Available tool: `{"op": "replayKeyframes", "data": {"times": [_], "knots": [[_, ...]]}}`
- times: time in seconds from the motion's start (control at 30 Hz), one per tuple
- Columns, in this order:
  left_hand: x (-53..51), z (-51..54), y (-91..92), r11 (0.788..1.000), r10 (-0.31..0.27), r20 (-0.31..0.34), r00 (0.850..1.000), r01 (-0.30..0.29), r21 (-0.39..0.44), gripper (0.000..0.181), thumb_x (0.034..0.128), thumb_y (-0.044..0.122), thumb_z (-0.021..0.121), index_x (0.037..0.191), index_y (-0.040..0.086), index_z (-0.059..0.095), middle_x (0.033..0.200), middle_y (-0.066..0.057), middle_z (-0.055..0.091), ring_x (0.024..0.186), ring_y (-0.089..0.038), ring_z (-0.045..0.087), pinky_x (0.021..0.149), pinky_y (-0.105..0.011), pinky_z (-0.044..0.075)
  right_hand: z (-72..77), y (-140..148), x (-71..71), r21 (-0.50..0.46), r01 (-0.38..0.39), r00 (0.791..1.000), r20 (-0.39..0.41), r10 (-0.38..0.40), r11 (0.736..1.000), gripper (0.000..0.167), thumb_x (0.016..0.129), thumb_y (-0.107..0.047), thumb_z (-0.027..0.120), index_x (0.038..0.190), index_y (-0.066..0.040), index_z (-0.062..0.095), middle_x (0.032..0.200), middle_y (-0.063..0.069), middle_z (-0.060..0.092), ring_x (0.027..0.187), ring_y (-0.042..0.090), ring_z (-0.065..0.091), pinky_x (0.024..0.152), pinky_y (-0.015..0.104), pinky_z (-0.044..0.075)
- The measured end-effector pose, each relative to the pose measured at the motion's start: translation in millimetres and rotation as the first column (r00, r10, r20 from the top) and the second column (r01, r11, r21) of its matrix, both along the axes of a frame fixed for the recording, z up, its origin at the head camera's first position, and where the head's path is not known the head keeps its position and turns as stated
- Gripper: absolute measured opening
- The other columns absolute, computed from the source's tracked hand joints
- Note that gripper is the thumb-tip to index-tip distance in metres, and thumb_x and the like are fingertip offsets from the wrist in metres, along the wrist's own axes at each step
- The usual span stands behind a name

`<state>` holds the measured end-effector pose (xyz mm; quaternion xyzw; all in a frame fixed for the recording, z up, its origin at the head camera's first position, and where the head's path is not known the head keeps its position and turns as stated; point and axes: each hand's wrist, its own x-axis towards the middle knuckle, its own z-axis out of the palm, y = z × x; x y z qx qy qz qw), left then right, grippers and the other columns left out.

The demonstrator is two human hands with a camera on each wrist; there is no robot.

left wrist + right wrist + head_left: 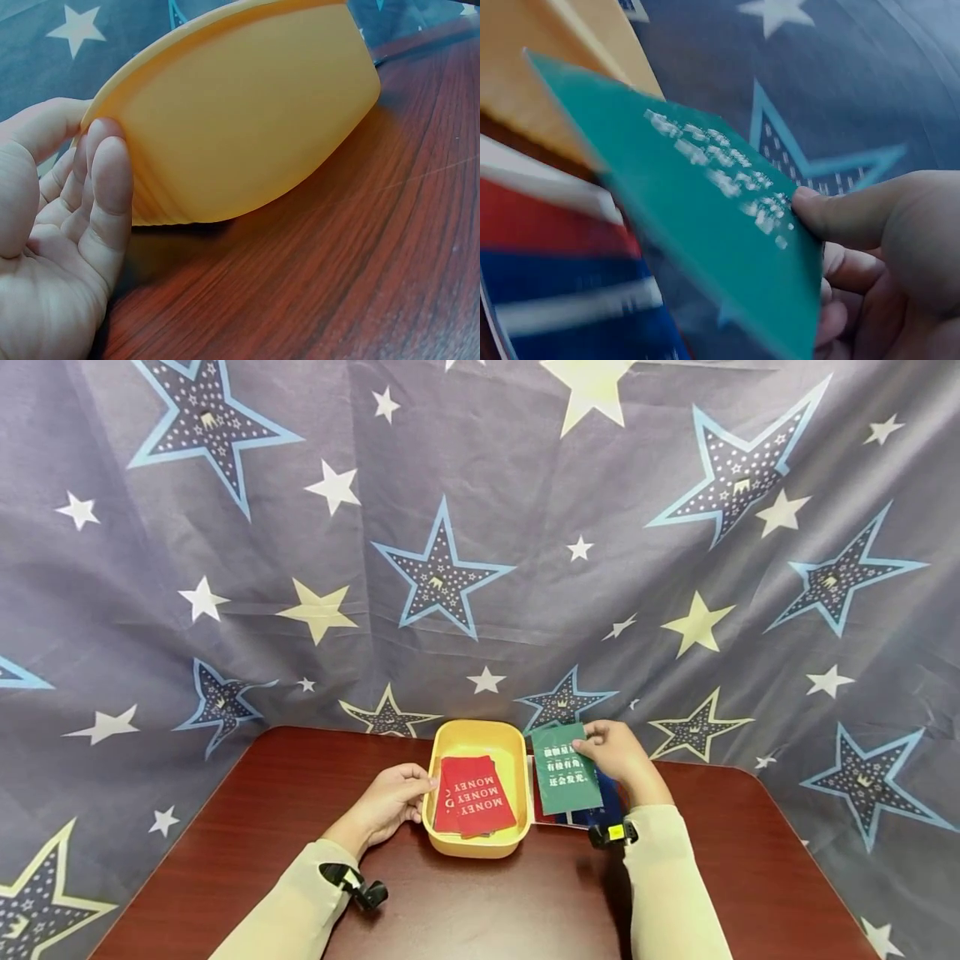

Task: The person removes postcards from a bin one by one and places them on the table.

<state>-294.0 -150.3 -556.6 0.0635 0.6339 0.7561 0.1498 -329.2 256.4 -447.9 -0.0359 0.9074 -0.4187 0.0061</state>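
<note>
A yellow plastic bin point(480, 848) stands on the table with several red cards point(480, 797) printed "MONEY" inside it. At the bin's left side my left hand point(392, 797) holds the rim, with fingertips against the outer wall point(247, 112) in the left wrist view. My right hand point(617, 753) pinches a green card point(562, 789) with white printed characters by its edge, thumb on the printed face. The card is tilted and held up just right of the bin. Beneath it, partly hidden, lie red and blue printed flat pieces point(577, 300) with white edges.
The dark red wooden table point(285, 802) runs back to a grey star-patterned cloth point(480, 568) hanging behind it. The flat pieces lie close beside the bin's right wall. Black straps with small devices point(363, 889) sit on both wrists.
</note>
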Motion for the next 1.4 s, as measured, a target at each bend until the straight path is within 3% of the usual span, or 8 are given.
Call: {"op": "replayKeyframes", "data": {"times": [0.27,0.7,0.87,1.07,1.23,1.4], "knots": [[1.3,1.4,-3.4,1.000,0.012,0.003,1.000,-0.012,-0.004,0.014,0.1084,0.010,0.074,0.099,0.009,0.064,0.076,0.003,0.068,0.059,-0.007,0.061,0.053,-0.021,0.057,-14.5,27,0.4,-0.030,0.050,0.999,0.013,-0.049,0.998,0.025,0.109,-0.017,0.075,0.121,0.005,0.072,0.091,0.011,0.079,0.073,0.013,0.069,0.066,0.028,0.058],[-0.4,-2.9,1.8,1.000,0.002,0.005,1.000,-0.002,0.004,0.012,0.1083,0.011,0.074,0.100,0.009,0.065,0.076,0.002,0.072,0.058,-0.007,0.063,0.052,-0.021,0.058,-48.5,63,-0.5,-0.107,0.180,0.981,0.096,-0.170,0.978,0.029,0.112,-0.021,0.073,0.125,0.005,0.070,0.100,0.008,0.076,0.081,0.015,0.066,0.072,0.030,0.056],[-0.2,-2.5,0.8,1.000,0.007,-0.003,1.000,-0.007,-0.002,0.013,0.1078,0.011,0.074,0.100,0.009,0.065,0.076,0.002,0.071,0.058,-0.006,0.063,0.052,-0.020,0.058,-59.3,70,-3.7,-0.112,0.198,0.977,0.109,-0.185,0.974,0.027,0.112,-0.019,0.073,0.123,0.006,0.069,0.097,0.005,0.073,0.081,0.015,0.063,0.071,0.029,0.055],[-0.7,-1.7,-0.7,1.000,-0.003,-0.012,1.000,0.003,-0.002,0.011,0.1090,0.010,0.072,0.101,0.008,0.065,0.077,0.001,0.072,0.058,-0.007,0.063,0.053,-0.020,0.058,-62.4,72,-2.5,-0.121,0.192,0.976,0.125,-0.177,0.974,0.025,0.110,-0.015,0.074,0.118,0.008,0.069,0.090,0.003,0.074,0.074,0.012,0.063,0.066,0.028,0.054],[-0.5,-2.4,-0.7,1.000,-0.003,-0.007,1.000,0.003,0.000,0.012,0.1090,0.010,0.073,0.101,0.008,0.065,0.077,0.002,0.072,0.059,-0.007,0.063,0.053,-0.020,0.058,-65.7,69,-2.1,0.003,0.175,0.982,0.075,-0.175,0.985,0.023,0.106,-0.017,0.078,0.105,0.005,0.071,0.085,0.004,0.072,0.070,0.015,0.061,0.063,0.028,0.052],[0.0,-2.2,-0.4,1.000,-0.002,-0.008,1.000,0.002,0.000,0.012,0.1084,0.011,0.073,0.100,0.009,0.065,0.077,0.002,0.072,0.059,-0.007,0.064,0.053,-0.020,0.058,-68.7,68,-3.8,0.169,0.185,0.982,0.008,-0.189,0.968,0.026,0.100,-0.021,0.083,0.087,-0.004,0.069,0.089,0.011,0.070,0.080,0.025,0.061,0.076,0.037,0.054]]}}
